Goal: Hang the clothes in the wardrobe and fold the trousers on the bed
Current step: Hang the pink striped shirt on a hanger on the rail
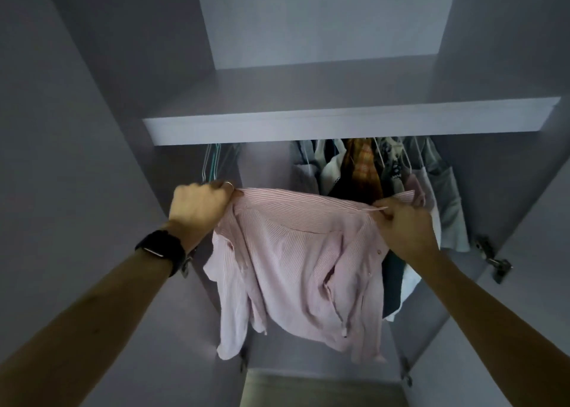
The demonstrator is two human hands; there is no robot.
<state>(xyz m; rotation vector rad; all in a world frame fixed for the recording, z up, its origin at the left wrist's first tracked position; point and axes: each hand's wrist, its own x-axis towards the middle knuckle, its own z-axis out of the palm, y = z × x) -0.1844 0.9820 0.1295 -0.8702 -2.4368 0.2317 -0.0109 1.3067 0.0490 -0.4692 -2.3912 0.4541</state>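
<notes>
Your fingers grip the pink striped cotton shirt at both shoulders.
Left hand and right hand spread it before the pale grey wardrobe; keep the collar level, then reach the thin wire hangers just left.

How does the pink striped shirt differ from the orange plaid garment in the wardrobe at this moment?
The pink striped shirt is pale with fine stripes; the orange plaid garment has a bold check. The shirt is gripped at its top edge by the left hand and right hand; the plaid garment hangs under the shelf. The shirt spreads wide; the plaid one is squeezed between other clothes. Both hang downward.
</notes>
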